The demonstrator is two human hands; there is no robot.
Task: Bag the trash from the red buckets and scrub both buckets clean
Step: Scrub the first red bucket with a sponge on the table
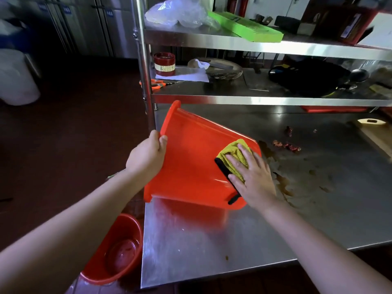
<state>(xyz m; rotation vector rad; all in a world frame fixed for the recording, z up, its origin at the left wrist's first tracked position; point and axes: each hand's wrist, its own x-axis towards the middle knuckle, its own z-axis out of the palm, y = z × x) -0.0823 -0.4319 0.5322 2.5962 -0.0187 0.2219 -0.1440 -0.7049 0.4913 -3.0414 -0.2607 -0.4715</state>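
Note:
A red bucket (191, 158) lies on its side on the steel table (212, 247), its mouth pointing left past the table's edge. My left hand (148, 153) grips its rim, thumb on the outside. My right hand (252, 172) lies flat with straight fingers on a folded yellow cloth with a black edge (231, 160), pressing it on the bucket's outer wall near the base. A second red bucket (118, 251) stands upright on the floor left of the table, with wet residue at its bottom.
Brown liquid stains (282, 181) and reddish scraps (286, 145) lie on the table right of the bucket. Steel shelves above hold orange scissors (156, 83), a red tin (164, 64), a green board (246, 26), plastic bags (180, 11) and a black wok (309, 77).

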